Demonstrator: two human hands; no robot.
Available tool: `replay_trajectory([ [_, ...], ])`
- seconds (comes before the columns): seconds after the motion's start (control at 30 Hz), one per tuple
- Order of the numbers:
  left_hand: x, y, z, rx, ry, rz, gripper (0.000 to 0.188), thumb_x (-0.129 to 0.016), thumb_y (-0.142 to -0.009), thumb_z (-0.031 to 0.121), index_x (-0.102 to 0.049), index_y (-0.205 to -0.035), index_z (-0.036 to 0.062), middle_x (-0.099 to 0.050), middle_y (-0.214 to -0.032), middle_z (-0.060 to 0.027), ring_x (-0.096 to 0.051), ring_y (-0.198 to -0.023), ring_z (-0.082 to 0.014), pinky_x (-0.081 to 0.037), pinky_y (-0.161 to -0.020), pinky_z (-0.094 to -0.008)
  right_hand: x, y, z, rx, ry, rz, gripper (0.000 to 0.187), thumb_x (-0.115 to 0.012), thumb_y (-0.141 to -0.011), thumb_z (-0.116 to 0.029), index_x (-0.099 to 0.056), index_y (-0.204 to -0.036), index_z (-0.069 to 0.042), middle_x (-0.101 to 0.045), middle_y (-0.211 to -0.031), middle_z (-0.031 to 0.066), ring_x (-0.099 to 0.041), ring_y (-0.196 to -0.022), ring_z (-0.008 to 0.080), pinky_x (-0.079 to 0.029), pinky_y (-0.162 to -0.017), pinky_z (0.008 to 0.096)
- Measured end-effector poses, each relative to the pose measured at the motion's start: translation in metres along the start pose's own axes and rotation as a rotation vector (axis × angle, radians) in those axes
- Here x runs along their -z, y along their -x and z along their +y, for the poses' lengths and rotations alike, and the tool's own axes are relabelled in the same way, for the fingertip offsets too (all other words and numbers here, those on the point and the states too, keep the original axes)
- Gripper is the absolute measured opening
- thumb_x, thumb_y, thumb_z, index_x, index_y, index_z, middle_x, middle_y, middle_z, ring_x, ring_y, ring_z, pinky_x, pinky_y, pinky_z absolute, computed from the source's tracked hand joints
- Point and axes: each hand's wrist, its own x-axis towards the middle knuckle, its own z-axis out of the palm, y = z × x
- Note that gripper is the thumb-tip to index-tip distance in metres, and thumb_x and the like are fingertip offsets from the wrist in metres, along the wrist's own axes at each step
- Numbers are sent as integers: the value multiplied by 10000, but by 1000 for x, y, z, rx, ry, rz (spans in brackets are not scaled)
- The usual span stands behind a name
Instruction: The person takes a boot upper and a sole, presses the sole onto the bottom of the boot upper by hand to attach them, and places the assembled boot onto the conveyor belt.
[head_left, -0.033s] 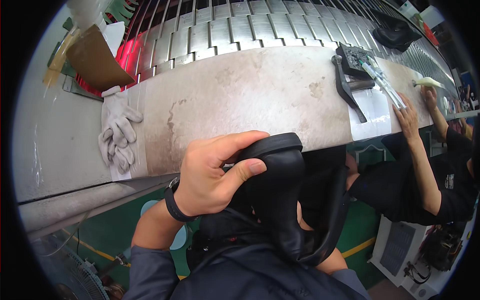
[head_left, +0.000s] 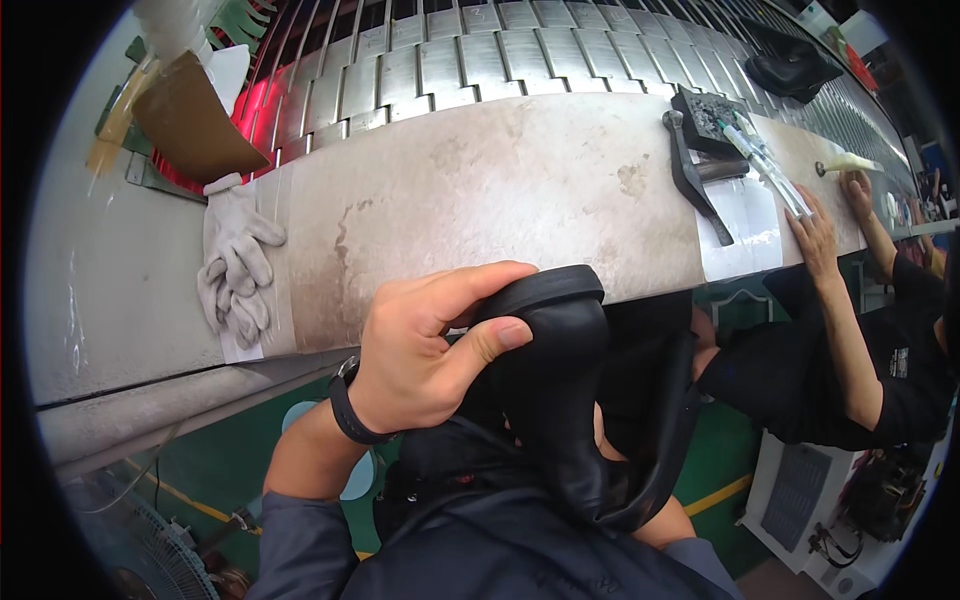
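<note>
Fan (head_left: 140, 535), far lower left: we are seeing its grille below the bench (head_left: 430, 200). Brown panel (head_left: 190, 115), upper left: standing tilted near the slatted metal conveyor (head_left: 500, 65), which is running along the bench's far side. Gloves (head_left: 238, 250), pale grey: lying heaped at the bench's left part.

Left hand (head_left: 415, 345), wearing a dark-banded watch: clamping thumb and fingers on the thick-rimmed end of a black boot (head_left: 550, 370). We are finding this boot at the bench's near edge, above the lap; its rimmed end is pointing away from the body, its long axis is running back toward the torso, and a second length is folding up on the right. Right hand (head_left: 603, 440): mostly hiding behind the boot, so we are not able to tell its hold.

Dark hand tool (head_left: 690, 185): lying just beside a black tray (head_left: 712, 147), its near end resting on a white sheet (head_left: 740, 250). The tray is holding dark bits, too small for us to be naming. Green-ended sticks (head_left: 765, 165): slanting from the tray toward a co-worker's hand (head_left: 818, 238). Black footwear (head_left: 790, 75), upper right: resting on the conveyor.
</note>
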Motion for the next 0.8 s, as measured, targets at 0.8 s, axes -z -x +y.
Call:
replay_trajectory([
  [0.8,-12,-8,-9,-380,-400,141,415,-688,-1021,-13,-620,-1429,-52,-766,-1147,-193,-773,-990,-258,-628,-848,-349,-6,7,5,20,-7,40,558,-323,-1165,-304,-667,-1332,102,-770,-1211,167,-750,-1074,229,-590,-970,339],
])
